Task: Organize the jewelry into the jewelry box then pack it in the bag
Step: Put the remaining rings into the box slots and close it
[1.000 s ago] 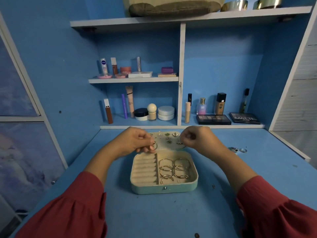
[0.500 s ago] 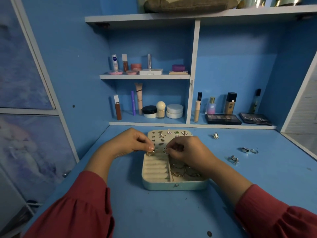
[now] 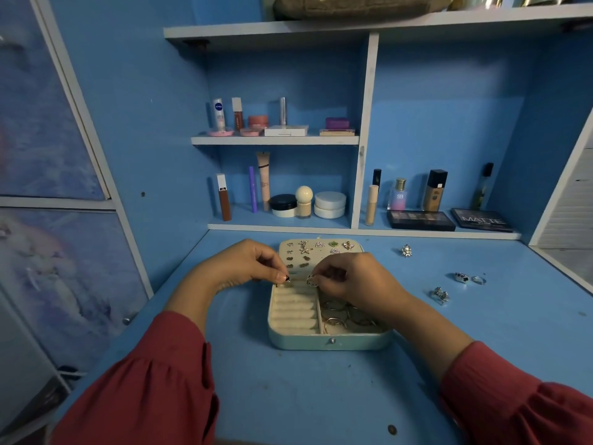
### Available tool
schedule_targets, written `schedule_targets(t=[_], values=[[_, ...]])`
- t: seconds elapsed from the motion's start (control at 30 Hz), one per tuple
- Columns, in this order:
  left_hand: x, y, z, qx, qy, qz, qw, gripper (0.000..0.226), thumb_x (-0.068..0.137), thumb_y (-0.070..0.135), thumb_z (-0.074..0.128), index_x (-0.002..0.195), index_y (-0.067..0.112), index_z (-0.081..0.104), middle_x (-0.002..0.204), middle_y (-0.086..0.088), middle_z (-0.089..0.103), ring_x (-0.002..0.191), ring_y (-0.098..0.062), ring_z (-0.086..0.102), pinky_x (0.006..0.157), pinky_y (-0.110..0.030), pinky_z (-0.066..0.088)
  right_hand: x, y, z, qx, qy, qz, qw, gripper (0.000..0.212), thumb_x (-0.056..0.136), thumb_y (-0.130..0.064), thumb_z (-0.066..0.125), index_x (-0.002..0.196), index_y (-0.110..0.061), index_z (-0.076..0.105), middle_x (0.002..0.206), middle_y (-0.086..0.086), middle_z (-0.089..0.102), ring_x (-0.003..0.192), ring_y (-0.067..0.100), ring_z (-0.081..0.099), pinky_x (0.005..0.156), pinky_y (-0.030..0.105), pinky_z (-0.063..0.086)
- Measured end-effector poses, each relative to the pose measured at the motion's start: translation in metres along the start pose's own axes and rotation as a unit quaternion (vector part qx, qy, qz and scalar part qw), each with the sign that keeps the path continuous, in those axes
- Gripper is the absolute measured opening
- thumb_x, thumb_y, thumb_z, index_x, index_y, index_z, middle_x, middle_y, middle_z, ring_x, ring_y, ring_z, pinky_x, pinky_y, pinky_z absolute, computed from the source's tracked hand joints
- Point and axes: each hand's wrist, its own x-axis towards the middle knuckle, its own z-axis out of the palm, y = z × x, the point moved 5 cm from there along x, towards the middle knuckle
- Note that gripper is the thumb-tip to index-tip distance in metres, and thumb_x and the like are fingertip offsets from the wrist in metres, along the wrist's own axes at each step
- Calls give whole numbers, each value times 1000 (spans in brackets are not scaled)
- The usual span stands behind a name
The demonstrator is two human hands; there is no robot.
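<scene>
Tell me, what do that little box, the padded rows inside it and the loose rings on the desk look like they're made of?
The jewelry box has a smooth, pale mint shell with a small metal stud, probably faux leather or plastic. Its ring rolls look like soft cream velvet or flocked foam, matte and ridged. The loose rings on the desk seem silver-toned polished metal, since they glint. The desk looks like painted board, scuffed.

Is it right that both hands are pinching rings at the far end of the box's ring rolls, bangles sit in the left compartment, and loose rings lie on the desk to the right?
One thing is off. In the head view the bangles sit in the right compartment of the jewelry box; the ring rolls fill the left one. The rest holds: the left hand and right hand each pinch a ring at the rolls' far end, and loose rings lie on the desk to the right.
</scene>
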Motion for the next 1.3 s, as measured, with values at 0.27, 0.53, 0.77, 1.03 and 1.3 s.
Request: schedule_targets(t=[0.27, 0.53, 0.77, 1.03, 1.3], values=[[3, -3, 4, 0, -23, 6, 1000, 14, 80, 7, 74, 86, 19, 71, 70, 9, 61, 63, 2, 54, 60, -17, 42, 2, -1, 1, -9, 2, -27, 1000, 12, 85, -31, 68, 95, -26, 74, 83, -16, 62, 75, 0, 54, 74, 29, 51], [5, -4, 4, 17, -2, -1, 1000, 14, 81, 8, 73, 76, 21, 72, 79, 2, 69, 73, -7, 57, 56, -20, 43, 4, 0, 4, -10, 6, -53, 999, 13, 83, -34, 71, 93, -27, 75, 78, -22, 57, 74, -1, 53, 72, 32, 51], [6, -3, 5, 26, -2, 3, 1000, 15, 81, 10, 73, 74, 23, 71, 82, 1, 69, 79, -13, 58, 59, -22, 45, 4, -2, 5, -20, -8, -68, 997, 14, 84, -35, 70, 94, -29, 76, 80, -21, 58, 79, 4, 56, 72, 32, 51], [5, -2, 6, 24, -13, 3, 1000, 14, 81, 9, 74, 75, 21, 70, 75, 8, 67, 73, -6, 57, 59, -21, 44, 6, -17, 6, -101, -14, -108, 989, 16, 85, -37, 69, 94, -25, 76, 86, -13, 68, 84, 8, 52, 69, 27, 45], [5, -3, 6, 19, -12, 1, 1000, 13, 80, 10, 75, 76, 21, 71, 76, 6, 66, 74, -8, 56, 61, -24, 44, 1, -26, 4, -127, -17, -151, 980, 16, 85, -36, 68, 100, -34, 75, 86, -2, 67, 83, 15, 57, 65, 26, 42]])
